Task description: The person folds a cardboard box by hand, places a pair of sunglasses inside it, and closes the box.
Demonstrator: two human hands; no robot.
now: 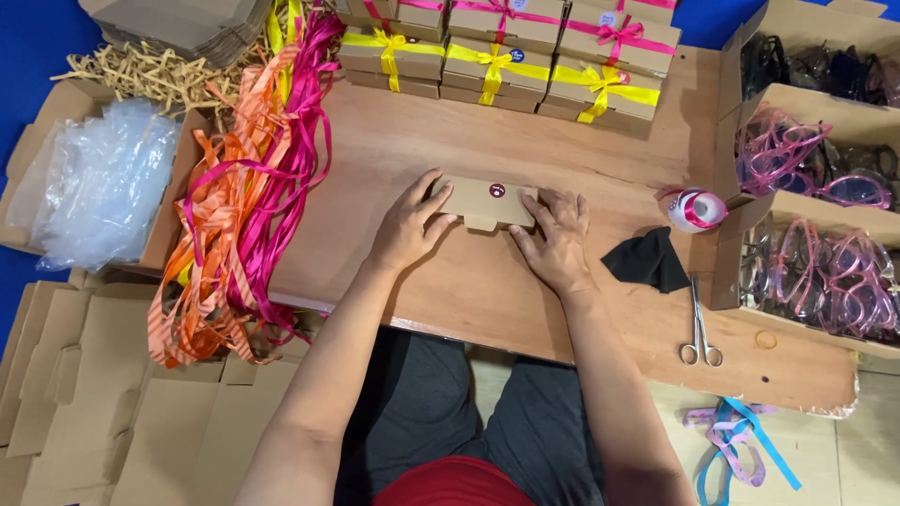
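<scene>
A small flat brown cardboard box (487, 201) with a round dark red sticker on top lies on the wooden table (450, 281). My left hand (410, 225) rests on the box's left end, fingers spread over its corner. At the right end, my right hand (558, 239) presses down with fingers on the edge. A small flap sticks out at the box's near side between the hands.
Ribbon-tied boxes (511, 47) are stacked at the far edge. Pink and orange ribbons (248, 197) hang off the left side beside a box of clear bags (103, 183). To the right lie a ribbon roll (696, 208), black cloth (652, 260), scissors (700, 328) and cartons of glasses (825, 276). Flat cardboard blanks (103, 403) lie lower left.
</scene>
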